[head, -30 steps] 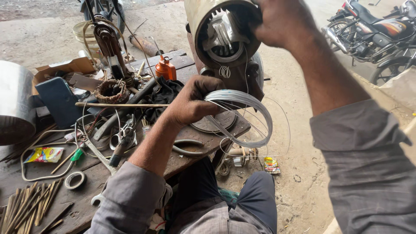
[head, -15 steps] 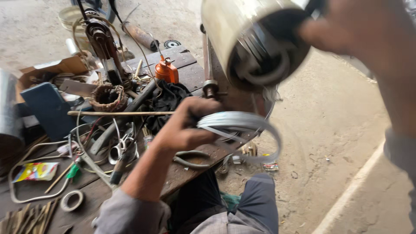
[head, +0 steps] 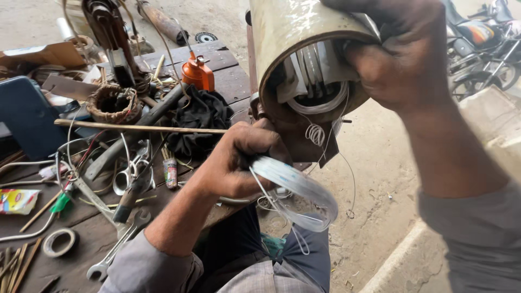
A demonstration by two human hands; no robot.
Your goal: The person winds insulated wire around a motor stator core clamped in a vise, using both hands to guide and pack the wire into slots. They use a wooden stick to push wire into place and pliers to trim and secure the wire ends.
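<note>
My left hand [head: 236,160] is closed around a flattened coil of pale winding wire [head: 298,190] held just below a motor housing. My right hand [head: 404,57] grips the rim of that cylindrical metal motor housing [head: 287,32], tilting its open end toward me. Inside the housing I see white slot liners and a wound loop of wire [head: 317,103]. Thin wire strands [head: 347,173] hang from the housing down past the coil. The lower part of the housing is hidden behind my left hand.
A cluttered wooden workbench [head: 228,81] lies at left with an orange oil can [head: 198,73], black cloth [head: 201,116], scissors [head: 127,171], wrench [head: 116,249], tape roll [head: 58,241], a long thin stick [head: 135,127] and a blue case [head: 24,116]. A motorcycle [head: 483,43] stands at upper right on dirt ground.
The view has closed in on the housing. My left hand has brought the wire coil up closer under the housing's open end, and my right hand has shifted onto the rim.
</note>
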